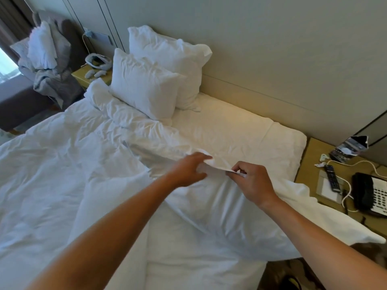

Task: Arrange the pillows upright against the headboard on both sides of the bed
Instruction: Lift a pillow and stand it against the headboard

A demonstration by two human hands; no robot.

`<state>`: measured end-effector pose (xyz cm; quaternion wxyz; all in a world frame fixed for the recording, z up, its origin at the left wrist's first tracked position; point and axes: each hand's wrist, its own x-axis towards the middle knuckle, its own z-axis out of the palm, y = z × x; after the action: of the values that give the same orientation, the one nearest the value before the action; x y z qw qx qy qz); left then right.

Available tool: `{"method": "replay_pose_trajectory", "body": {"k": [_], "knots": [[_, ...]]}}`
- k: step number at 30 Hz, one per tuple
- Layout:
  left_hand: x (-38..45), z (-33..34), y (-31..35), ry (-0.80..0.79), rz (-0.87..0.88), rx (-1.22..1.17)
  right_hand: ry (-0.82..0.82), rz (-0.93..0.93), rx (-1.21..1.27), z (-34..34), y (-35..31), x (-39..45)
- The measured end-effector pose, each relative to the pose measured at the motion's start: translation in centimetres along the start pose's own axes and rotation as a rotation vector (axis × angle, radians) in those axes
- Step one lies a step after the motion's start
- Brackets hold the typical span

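Two white pillows stand upright at the far side of the bed: the front pillow leans on the back pillow, which rests against the headboard. A third white pillow lies flat on the near side, reaching over the mattress edge. My left hand and my right hand both pinch the far edge of this pillow's case. The near part of the headboard has bare sheet in front of it.
A rumpled white duvet covers the left of the bed. The near nightstand holds a remote, a telephone, a cable and a leaflet. A far nightstand carries small items. A chair holds piled linen.
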<state>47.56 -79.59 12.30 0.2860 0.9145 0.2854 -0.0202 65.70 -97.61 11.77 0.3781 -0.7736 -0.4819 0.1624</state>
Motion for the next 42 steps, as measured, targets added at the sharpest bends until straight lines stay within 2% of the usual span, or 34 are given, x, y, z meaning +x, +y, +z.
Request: {"method": "replay_pose_trajectory", "body": {"k": [3,9,13,17,23,26,30,36,42], "knots": [[0.3,3.1,3.8,0.027,0.011,0.028,-0.055,0.020,-0.069,-1.1,0.7,-0.9],[0.1,2.9,3.8,0.191,-0.046,0.073,-0.198,0.119,-0.457,-5.3,4.4,-3.8],[0.0,2.7,4.1,0.205,-0.057,0.096,-0.122,0.073,-0.606,-8.0,5.5,-4.7],[-0.3,3.1,4.9,0.205,-0.072,0.123,-0.033,0.140,-0.667,-9.7,5.0,-5.0],[0.0,3.6,4.5,0.209,-0.107,0.088,0.021,0.172,-0.546,-10.9,4.3,-6.3],[0.8,3.6,3.8,0.239,-0.129,0.081,0.033,0.183,-0.408,-10.8,4.6,-6.8],[1.9,3.5,2.9,0.219,-0.152,0.099,-0.029,0.265,-0.159,-10.3,5.2,-6.6],[2.9,3.8,1.9,0.126,-0.172,0.172,-0.034,0.259,-0.234,-9.6,6.7,-5.7],[3.7,4.2,0.8,0.152,-0.222,0.160,-0.026,0.343,-0.213,-7.7,8.3,-5.9]]}}
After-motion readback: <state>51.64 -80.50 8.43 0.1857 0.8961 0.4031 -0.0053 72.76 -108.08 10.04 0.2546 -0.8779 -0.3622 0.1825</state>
